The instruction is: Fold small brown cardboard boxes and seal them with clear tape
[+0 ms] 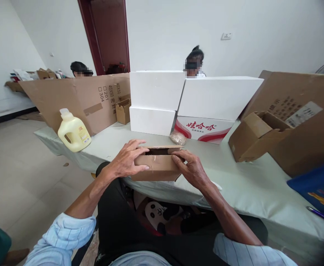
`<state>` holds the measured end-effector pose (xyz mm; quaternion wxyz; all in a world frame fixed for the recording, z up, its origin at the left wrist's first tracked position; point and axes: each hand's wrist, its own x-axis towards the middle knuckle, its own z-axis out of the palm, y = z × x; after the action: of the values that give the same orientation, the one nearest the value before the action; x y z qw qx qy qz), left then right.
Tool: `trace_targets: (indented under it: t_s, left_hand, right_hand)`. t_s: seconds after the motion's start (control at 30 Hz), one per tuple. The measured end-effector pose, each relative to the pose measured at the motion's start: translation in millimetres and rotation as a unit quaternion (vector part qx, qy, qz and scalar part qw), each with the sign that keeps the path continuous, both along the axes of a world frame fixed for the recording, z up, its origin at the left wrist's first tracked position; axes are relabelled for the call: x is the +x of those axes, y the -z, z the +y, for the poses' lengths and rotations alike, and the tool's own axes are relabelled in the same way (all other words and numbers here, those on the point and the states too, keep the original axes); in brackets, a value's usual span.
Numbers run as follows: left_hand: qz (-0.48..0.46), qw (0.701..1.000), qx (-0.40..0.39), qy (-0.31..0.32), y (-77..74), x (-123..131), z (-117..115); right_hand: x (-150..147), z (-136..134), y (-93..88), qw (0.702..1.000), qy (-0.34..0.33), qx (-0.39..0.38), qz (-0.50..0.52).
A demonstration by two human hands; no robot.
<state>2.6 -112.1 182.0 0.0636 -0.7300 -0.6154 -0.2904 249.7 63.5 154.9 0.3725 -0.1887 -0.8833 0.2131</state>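
Head view: left hand (130, 159) is straddling the left end of a small brown rectangular cardboard box (157, 171), thumb on front face, fingers spread at the top, while right hand (189, 166) is pinching its upper right edge between thumb and fingers. Box is being held at the near edge of the pale green cloth-covered table (234, 181), top gaping, interior too dark to read. Open brown cardboard carton (249, 140) is standing on the right, contents hidden.
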Motion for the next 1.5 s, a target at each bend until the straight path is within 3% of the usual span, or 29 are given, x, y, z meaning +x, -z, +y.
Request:
trace_targets:
  t_s: [0.23,0.77,0.97,1.5]
  left_hand:
    - [0.017,1.0,-0.01,0.0,-7.1,27,27]
    - [-0.027,0.998,-0.014,-0.052,-10.1,39,52]
    - [-0.035,0.998,-0.002,-0.059,-8.5,41,54]
    - [0.09,0.99,0.095,-0.06,6.7,48,48]
  right_hand:
    - [-7,-1,-1.9,1.0,0.01,0.001,0.001]
    - [-12,-9,-5.3,1.0,0.013,0.016,0.011]
    - [-12,-10,-5.1,1.0,0.013,0.011,0.008]
    - [-14,-10,-3.6,1.0,0.01,0.012,0.025]
